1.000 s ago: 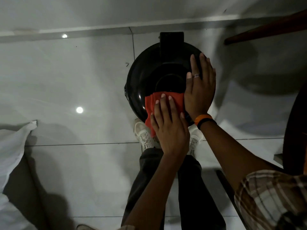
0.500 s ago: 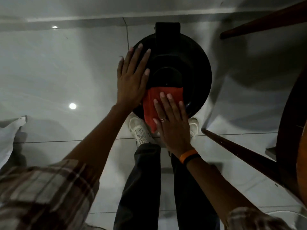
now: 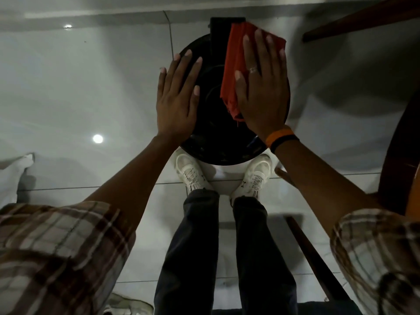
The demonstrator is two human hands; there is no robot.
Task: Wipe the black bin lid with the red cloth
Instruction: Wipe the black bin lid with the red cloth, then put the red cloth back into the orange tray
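Observation:
The round black bin lid (image 3: 213,133) lies below me, glossy, with a black hinge block (image 3: 221,28) at its far edge. My right hand (image 3: 261,87) presses flat on the red cloth (image 3: 234,64), which covers the lid's far right part up to the hinge. My left hand (image 3: 177,96) rests flat with spread fingers on the lid's left rim and holds nothing. The right side of the lid is hidden under the cloth and hand.
My white shoes (image 3: 191,171) stand on the pale tiled floor (image 3: 79,98) just below the bin. Dark wooden furniture legs (image 3: 354,17) run at top right and lower right, and a wooden piece (image 3: 400,155) fills the right edge. White fabric (image 3: 13,176) lies at the left.
My right hand has slid the red cloth from the lid's near edge up to its far right part. My left hand has shifted slightly down along the left rim.

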